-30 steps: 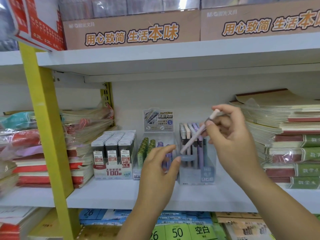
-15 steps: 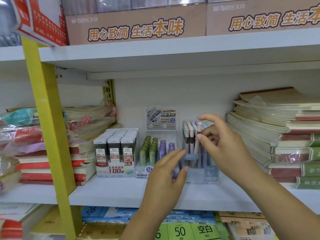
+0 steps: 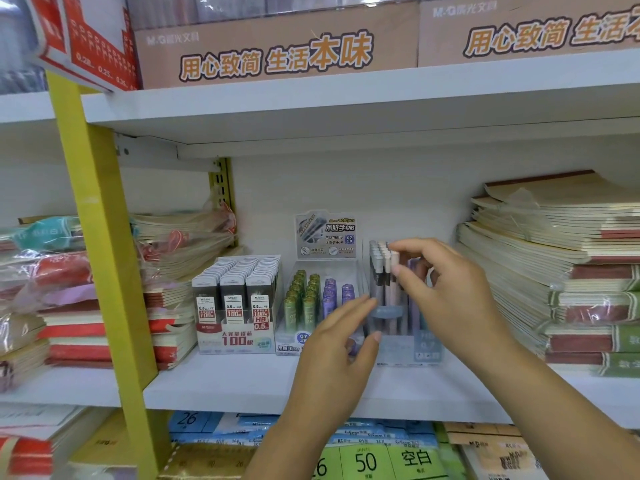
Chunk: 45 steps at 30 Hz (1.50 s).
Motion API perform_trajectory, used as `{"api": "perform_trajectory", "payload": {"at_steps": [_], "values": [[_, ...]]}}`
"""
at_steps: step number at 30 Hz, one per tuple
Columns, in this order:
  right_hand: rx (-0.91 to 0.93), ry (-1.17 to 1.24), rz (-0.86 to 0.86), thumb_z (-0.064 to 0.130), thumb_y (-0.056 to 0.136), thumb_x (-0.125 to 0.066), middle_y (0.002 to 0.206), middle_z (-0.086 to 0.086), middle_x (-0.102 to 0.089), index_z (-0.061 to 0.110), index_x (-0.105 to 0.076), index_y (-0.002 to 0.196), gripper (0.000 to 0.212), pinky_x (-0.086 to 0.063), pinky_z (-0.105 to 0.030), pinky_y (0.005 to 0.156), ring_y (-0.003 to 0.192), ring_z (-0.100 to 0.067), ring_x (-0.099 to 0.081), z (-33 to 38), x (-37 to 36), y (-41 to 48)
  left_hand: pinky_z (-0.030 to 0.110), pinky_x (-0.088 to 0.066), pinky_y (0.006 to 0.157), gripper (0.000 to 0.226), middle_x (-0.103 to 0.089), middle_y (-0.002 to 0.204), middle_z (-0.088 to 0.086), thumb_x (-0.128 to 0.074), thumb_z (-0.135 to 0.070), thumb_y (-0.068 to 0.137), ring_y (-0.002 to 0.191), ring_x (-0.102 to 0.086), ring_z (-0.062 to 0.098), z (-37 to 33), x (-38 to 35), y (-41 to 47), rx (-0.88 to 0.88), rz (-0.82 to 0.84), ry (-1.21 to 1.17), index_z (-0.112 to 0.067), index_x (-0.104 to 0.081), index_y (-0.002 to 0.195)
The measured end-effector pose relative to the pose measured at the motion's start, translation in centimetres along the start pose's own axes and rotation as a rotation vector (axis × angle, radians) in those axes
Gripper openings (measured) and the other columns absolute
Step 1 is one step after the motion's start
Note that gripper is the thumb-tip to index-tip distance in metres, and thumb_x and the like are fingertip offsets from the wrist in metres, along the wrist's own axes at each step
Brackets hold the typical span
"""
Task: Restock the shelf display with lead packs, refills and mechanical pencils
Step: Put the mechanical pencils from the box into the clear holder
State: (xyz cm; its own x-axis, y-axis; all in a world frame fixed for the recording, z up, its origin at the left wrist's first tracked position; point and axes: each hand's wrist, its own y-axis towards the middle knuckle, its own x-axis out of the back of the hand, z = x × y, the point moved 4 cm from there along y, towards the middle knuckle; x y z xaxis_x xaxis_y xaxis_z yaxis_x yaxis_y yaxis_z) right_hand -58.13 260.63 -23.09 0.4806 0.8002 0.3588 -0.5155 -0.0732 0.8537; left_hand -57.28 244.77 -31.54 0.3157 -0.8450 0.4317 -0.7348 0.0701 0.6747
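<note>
A clear display box (image 3: 401,348) of mechanical pencils stands on the white shelf (image 3: 242,382), right of centre. My right hand (image 3: 450,296) pinches the top of a pale pink mechanical pencil (image 3: 394,258) that stands upright among the others in the box. With straight fingers, my left hand (image 3: 341,344) touches the box's left front corner. To its left stands a tray of green and purple refill tubes (image 3: 313,303). Further left is a carton of 0.5 HB lead packs (image 3: 235,306).
Stacks of notebooks (image 3: 561,271) fill the shelf's right side. Wrapped notebook bundles (image 3: 166,271) lie on the left by a yellow upright post (image 3: 93,216). Brown cartons (image 3: 277,46) sit on the shelf above. Price labels (image 3: 367,462) and packs show below.
The pink pencil was tilted above the box in my right hand. It now stands upright, lowered into the box. My left hand stays at the box's front.
</note>
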Motion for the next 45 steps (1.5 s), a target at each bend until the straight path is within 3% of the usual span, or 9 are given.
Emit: {"api": "perform_trajectory", "payload": {"at_steps": [7,12,17,21,26,29,33,41,45], "values": [[0.075,-0.242,-0.113,0.024,0.077,-0.077,0.101,0.002,-0.048,0.021,-0.071,0.098,0.022,-0.035,-0.029,0.082,0.101,-0.02,-0.042,-0.1,-0.2,0.0,0.01,-0.046,0.091,0.044,-0.044,0.143,-0.033,-0.06,-0.03,0.098,0.125,-0.041,-0.018,0.0,-0.1,0.1,-0.001,0.008,0.009,-0.043,-0.052,0.138],[-0.009,-0.237,0.013,0.023,0.079,-0.075,0.123,-0.004,-0.046,0.022,-0.065,0.109,0.032,-0.043,-0.045,0.094,0.118,-0.024,-0.039,-1.5,-1.3,-0.8,0.024,-0.046,0.103,0.045,-0.042,0.144,-0.035,-0.059,-0.034,0.098,0.13,-0.036,-0.017,0.0,0.0,0.1,0.003,0.02,0.038,-0.046,-0.05,0.139],[-0.003,-0.206,0.06,0.034,0.091,-0.059,0.152,0.002,-0.027,0.033,-0.033,0.144,0.06,-0.028,-0.039,0.111,0.139,-0.018,-0.022,-1.9,-1.8,-1.9,0.024,-0.032,0.114,0.054,-0.036,0.136,-0.041,-0.062,-0.033,0.096,0.134,-0.03,-0.011,-0.4,0.5,0.1,-0.065,-0.044,0.21,-0.055,-0.038,0.139],[0.107,-0.457,0.099,0.051,0.093,-0.046,0.162,0.002,-0.002,0.04,-0.007,0.151,0.072,-0.009,-0.051,0.115,0.149,-0.026,0.004,-1.5,-2.6,-3.6,0.039,-0.019,0.121,0.069,-0.028,0.161,-0.007,-0.072,-0.034,0.087,0.151,-0.015,0.017,0.3,1.8,0.2,-0.144,-0.186,0.488,-0.034,-0.039,0.148],[0.06,-0.44,0.232,0.058,0.088,-0.047,0.16,0.011,0.018,0.042,0.002,0.151,0.081,-0.016,-0.048,0.118,0.149,-0.022,0.008,-2.8,-2.8,-3.9,0.043,-0.001,0.124,0.081,0.0,0.167,-0.008,-0.068,-0.051,0.086,0.152,0.016,0.015,2.6,2.2,0.4,-0.034,-0.101,0.631,-0.041,-0.025,0.154],[0.079,-0.321,0.216,0.051,0.086,-0.057,0.16,0.015,0.01,0.039,-0.007,0.151,0.083,-0.024,-0.028,0.111,0.147,-0.013,-0.007,-3.0,-2.9,-3.8,0.049,-0.004,0.124,0.075,-0.014,0.165,-0.003,-0.07,-0.051,0.085,0.153,-0.004,0.022,2.6,2.0,0.4,-0.036,-0.08,0.678,-0.036,-0.037,0.15],[0.082,-0.294,0.213,0.049,0.086,-0.059,0.158,0.019,0.011,0.041,-0.005,0.151,0.085,-0.019,-0.02,0.105,0.141,0.003,-0.003,-3.5,-3.2,-3.5,0.055,-0.011,0.122,0.071,-0.031,0.161,-0.002,-0.075,-0.048,0.082,0.151,-0.02,0.026,2.2,1.8,0.6,-0.029,-0.087,0.736,-0.034,-0.046,0.146],[0.041,-0.32,0.19,0.059,0.081,-0.055,0.158,0.01,-0.011,0.039,-0.02,0.149,0.079,-0.024,-0.04,0.115,0.146,-0.017,-0.015,-3.1,-2.4,-2.1,0.058,-0.019,0.119,0.075,-0.043,0.154,0.002,-0.082,-0.046,0.073,0.149,-0.026,0.03,1.6,2.0,0.8,-0.041,-0.114,0.73,-0.032,-0.052,0.141],[0.015,-0.4,0.261,0.065,0.084,-0.046,0.16,0.011,-0.013,0.04,-0.018,0.149,0.075,-0.011,-0.035,0.118,0.148,-0.012,-0.006,-2.3,-2.7,-0.4,0.049,-0.003,0.123,0.074,-0.03,0.161,-0.001,-0.075,-0.049,0.079,0.153,-0.008,0.025,1.7,2.9,1.2,-0.072,-0.105,0.74,-0.035,-0.046,0.145]]}}
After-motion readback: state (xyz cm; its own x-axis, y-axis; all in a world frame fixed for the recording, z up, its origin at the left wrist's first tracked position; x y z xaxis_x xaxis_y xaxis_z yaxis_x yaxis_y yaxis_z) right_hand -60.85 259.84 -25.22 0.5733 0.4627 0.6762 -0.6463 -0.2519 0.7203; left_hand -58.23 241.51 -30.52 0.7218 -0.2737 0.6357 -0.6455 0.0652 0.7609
